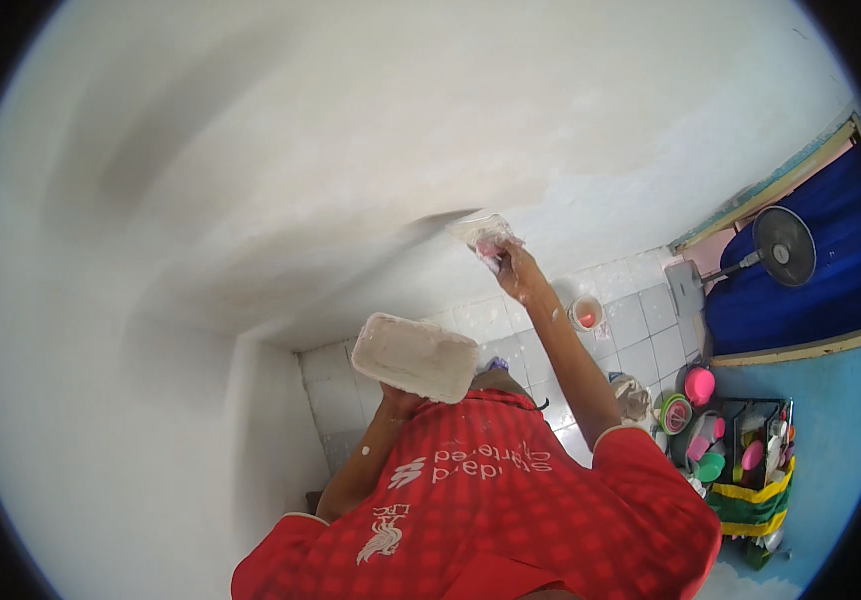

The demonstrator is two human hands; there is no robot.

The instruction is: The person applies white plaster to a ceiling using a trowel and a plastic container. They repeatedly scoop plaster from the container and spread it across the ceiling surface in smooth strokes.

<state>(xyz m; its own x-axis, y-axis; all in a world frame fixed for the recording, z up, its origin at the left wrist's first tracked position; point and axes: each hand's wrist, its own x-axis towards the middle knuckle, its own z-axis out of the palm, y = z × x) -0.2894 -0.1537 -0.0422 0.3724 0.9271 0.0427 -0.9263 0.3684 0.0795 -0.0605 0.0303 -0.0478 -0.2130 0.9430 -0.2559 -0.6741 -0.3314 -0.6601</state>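
My left hand [401,398] holds a white rectangular tub [416,358] from below, in front of my chest. Its inside is coated with a whitish paste or paint, and most of my fingers are hidden beneath it. Stretched out ahead, my right hand [519,272] is closed around a wide flat tool [483,234] smeared with white, with some pinkish red near my fingers. Whether it is a brush or a scraper cannot be made out. The tool is up against the white wall [371,130] or very close to it, and its dark shadow falls beside it.
A white bucket [587,313] with something red inside stands on the tiled floor [641,318]. To the right are a fan [784,246], a blue curtain [801,270] in a doorway, pink and green basins [699,385], and a rack of kitchenware [756,440].
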